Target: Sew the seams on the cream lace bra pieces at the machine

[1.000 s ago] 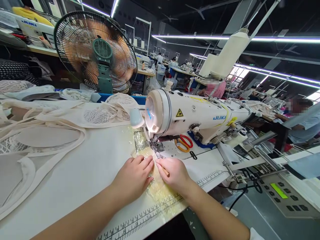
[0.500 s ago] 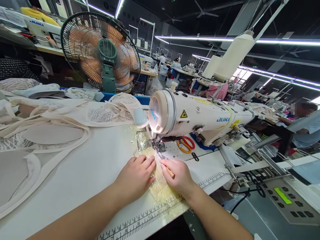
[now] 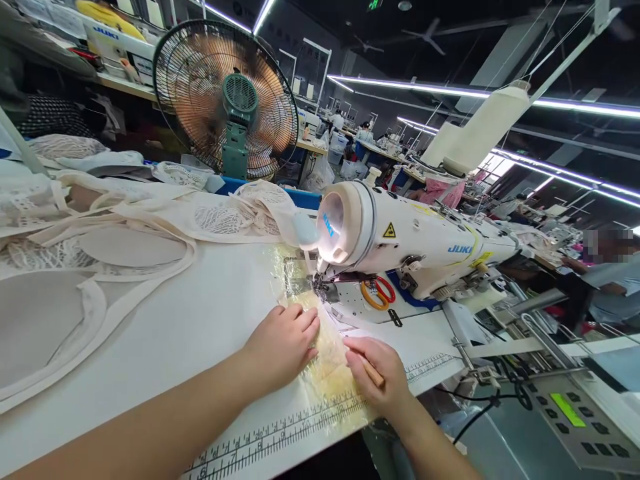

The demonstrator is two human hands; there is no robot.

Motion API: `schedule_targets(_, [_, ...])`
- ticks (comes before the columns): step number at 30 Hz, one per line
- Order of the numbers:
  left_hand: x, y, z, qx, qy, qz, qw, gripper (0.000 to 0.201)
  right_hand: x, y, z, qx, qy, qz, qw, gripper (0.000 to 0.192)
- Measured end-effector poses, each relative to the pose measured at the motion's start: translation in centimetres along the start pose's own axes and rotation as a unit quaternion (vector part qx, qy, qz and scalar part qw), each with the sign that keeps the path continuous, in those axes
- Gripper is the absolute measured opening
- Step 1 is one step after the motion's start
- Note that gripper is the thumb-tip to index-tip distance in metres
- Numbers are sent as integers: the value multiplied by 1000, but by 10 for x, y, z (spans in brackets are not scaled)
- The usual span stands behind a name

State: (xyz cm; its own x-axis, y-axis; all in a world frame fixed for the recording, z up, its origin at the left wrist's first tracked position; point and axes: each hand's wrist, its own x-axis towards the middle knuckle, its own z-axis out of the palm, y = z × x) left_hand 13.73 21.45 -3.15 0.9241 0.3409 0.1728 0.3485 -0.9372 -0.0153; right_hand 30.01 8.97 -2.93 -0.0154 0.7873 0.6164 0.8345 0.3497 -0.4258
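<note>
My left hand lies flat, fingers stretched, on a thin pale fabric strip in front of the sewing machine. My right hand is closed around a small tool with a wooden handle; the tool's working end is hidden. Its thumb and forefinger tips touch the strip's right edge. From there the strip runs up to the presser foot. Under both hands is a yellowish, shiny film-covered patch on the white table.
Pale lace bras are heaped at the left. A fan stands behind them. Scissors and a small black blade lie right of the needle area. A control panel is at lower right. Another person sits far right.
My right hand has moved right and toward me, away from the presser foot, still holding the tool. The left hand stays flat near the foot. The camera view has shifted slightly.
</note>
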Motion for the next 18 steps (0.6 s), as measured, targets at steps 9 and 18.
schedule_targets(9, [1, -5, -3, -23, -21, 7, 999, 36, -2, 24, -35, -87, 65, 66, 992, 14])
schedule_targets(18, [-7, -12, -57, -24, -88, -182, 979, 26, -20, 98, -66, -110, -56, 143, 982, 32])
